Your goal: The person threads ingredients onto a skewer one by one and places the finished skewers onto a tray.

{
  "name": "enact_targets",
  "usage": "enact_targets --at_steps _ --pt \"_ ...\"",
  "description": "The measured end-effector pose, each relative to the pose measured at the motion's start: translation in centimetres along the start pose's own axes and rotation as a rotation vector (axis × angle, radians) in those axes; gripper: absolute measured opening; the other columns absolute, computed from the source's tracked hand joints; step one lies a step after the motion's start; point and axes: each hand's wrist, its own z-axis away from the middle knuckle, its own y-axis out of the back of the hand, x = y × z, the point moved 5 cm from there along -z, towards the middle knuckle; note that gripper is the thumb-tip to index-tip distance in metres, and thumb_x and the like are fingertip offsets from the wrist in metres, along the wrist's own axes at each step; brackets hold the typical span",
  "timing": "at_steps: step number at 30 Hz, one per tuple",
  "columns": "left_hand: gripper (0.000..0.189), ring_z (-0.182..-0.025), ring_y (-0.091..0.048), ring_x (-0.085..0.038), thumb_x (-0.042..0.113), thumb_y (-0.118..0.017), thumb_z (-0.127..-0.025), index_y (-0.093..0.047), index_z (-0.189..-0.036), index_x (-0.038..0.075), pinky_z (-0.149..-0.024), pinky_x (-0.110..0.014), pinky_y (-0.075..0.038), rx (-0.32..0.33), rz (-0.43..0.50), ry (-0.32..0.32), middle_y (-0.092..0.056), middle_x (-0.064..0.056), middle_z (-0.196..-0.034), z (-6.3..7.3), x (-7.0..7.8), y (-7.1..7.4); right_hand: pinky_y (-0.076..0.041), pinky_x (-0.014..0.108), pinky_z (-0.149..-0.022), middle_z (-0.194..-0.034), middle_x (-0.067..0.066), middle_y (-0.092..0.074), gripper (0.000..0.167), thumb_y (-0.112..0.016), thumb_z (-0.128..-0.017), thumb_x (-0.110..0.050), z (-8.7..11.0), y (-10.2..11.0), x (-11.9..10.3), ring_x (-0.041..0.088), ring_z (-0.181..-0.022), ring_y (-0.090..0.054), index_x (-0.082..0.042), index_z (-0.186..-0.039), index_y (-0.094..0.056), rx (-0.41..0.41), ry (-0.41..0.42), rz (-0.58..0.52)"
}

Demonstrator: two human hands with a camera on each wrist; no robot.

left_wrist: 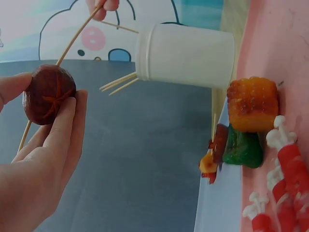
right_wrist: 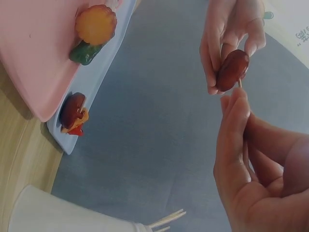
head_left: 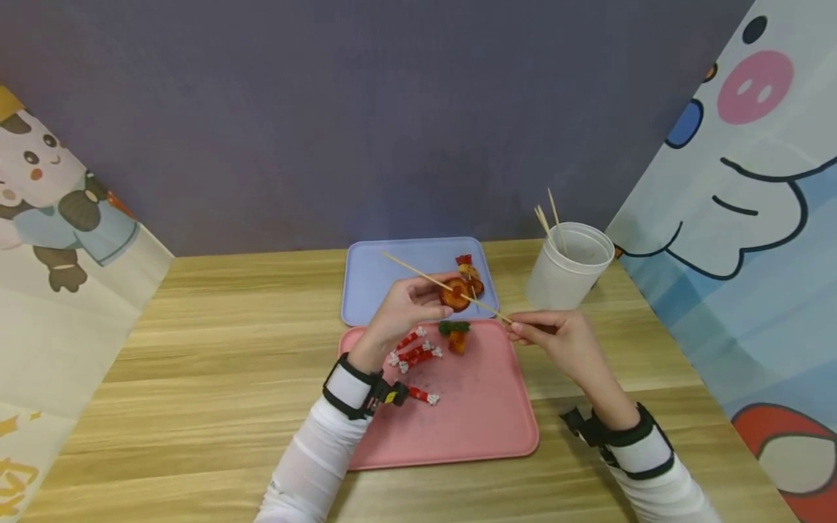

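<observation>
My left hand holds a toy shiitake mushroom between thumb and fingers, its brown cap scored with a star. A bamboo skewer crosses the mushroom and sticks out past it on both sides; I cannot tell whether it goes through. Thumb and fingertips of my right hand pinch the skewer near its right end. Both hands are raised above the trays. Below them, the pink tray carries a green pepper piece, a corn piece and several red sticks with white ends.
Behind the pink tray lies a blue tray with a loaded skewer at its right side. A white cup holding several bamboo skewers stands at the back right. A grey panel rises behind the wooden table.
</observation>
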Motion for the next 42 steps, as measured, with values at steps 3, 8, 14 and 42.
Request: enact_targets --at_steps 3,8,14,42 --pt "0.051 -0.114 -0.061 -0.018 -0.008 -0.064 -0.081 -0.053 -0.13 -0.005 -0.091 -0.029 -0.051 -0.002 -0.009 0.003 -0.055 -0.022 -0.133 0.02 -0.1 -0.18 -0.058 0.027 -0.065 -0.095 0.024 -0.07 0.021 -0.064 -0.088 -0.004 0.07 -0.16 -0.06 0.006 -0.074 -0.07 0.008 -0.105 -0.069 0.0 0.01 -0.005" --pt "0.05 -0.113 -0.061 -0.02 -0.009 -0.064 -0.08 -0.053 -0.13 -0.005 -0.091 -0.029 -0.052 0.006 -0.015 -0.004 -0.056 -0.022 -0.131 0.07 -0.01 -0.36 -0.058 0.027 -0.064 -0.094 0.024 -0.07 0.02 -0.065 -0.087 -0.004 0.2 -0.13 -0.26 0.005 -0.073 -0.07 0.007 -0.104 -0.07 0.011 0.024 0.005" --pt "0.05 -0.115 -0.06 -0.023 -0.008 -0.065 -0.081 -0.054 -0.13 -0.004 -0.091 -0.03 -0.051 0.011 -0.037 0.022 -0.058 -0.02 -0.129 0.11 -0.13 -0.42 -0.057 0.026 -0.064 -0.095 0.024 -0.07 0.02 -0.064 -0.087 -0.001 0.31 -0.05 -0.28 0.003 -0.073 -0.07 0.008 -0.104 -0.069 0.015 0.014 0.018" --pt "0.046 -0.106 -0.065 -0.019 -0.006 -0.067 -0.08 -0.058 -0.125 -0.004 -0.09 -0.031 -0.052 -0.036 -0.059 0.032 -0.06 -0.019 -0.127 0.09 -0.51 -0.79 -0.058 0.03 -0.064 -0.094 0.024 -0.07 0.02 -0.063 -0.088 -0.001 0.58 -0.45 -0.25 0.008 -0.071 -0.071 0.009 -0.104 -0.069 -0.02 -0.058 0.003"
